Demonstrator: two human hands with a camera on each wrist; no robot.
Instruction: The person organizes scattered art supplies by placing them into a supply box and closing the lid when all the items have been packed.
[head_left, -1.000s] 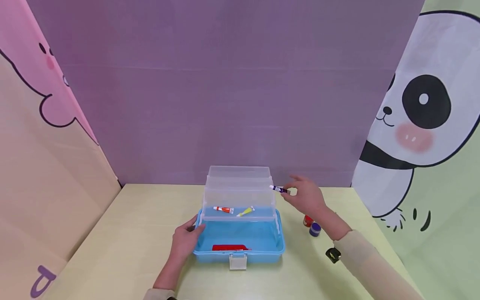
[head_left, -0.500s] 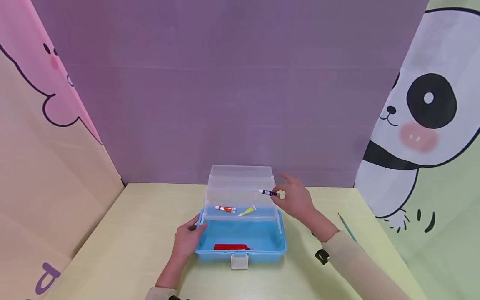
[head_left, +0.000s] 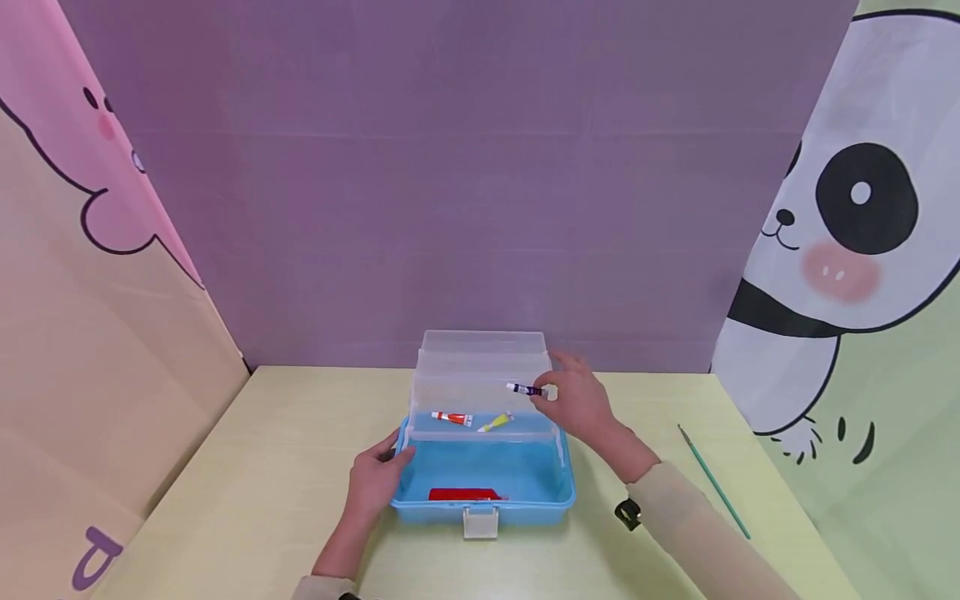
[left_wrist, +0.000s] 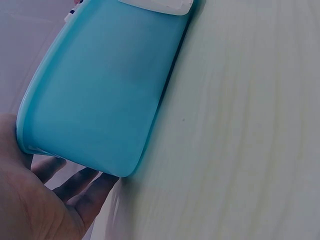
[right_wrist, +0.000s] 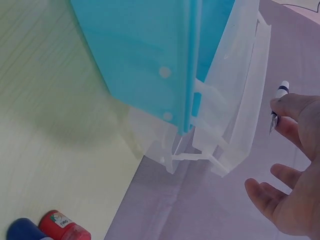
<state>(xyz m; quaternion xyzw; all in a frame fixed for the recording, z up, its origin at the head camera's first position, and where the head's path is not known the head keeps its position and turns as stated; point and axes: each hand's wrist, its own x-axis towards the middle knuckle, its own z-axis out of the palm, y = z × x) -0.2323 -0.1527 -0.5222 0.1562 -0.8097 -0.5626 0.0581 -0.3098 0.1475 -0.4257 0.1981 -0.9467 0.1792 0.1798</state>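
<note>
A blue plastic box [head_left: 525,514] stands with its translucent lid and tray section [head_left: 480,367] raised at the back. My left hand [head_left: 371,479] grips its left side, thumb over the rim; the left wrist view shows the other fingers against the outer wall [left_wrist: 100,100]. Between thumb and forefinger, my right hand [head_left: 579,408] pinches a small purple paint tube [head_left: 523,389] with a white cap, held above the tray's right part. An orange paint tube [head_left: 452,418] and a yellow paint tube [head_left: 496,422] lie in the tray. A flat red item [head_left: 462,494] lies inside the box's front.
A green-handled paintbrush [head_left: 712,479] lies on the table to the right. In the right wrist view, a red paint jar [right_wrist: 57,224] and a blue paint jar [right_wrist: 24,230] sit beside the box. A purple backdrop [head_left: 480,167] rises behind the table.
My right hand has moved left with the purple paint tube, from beside the tray to above it. The left hand has kept its grip on the box.
</note>
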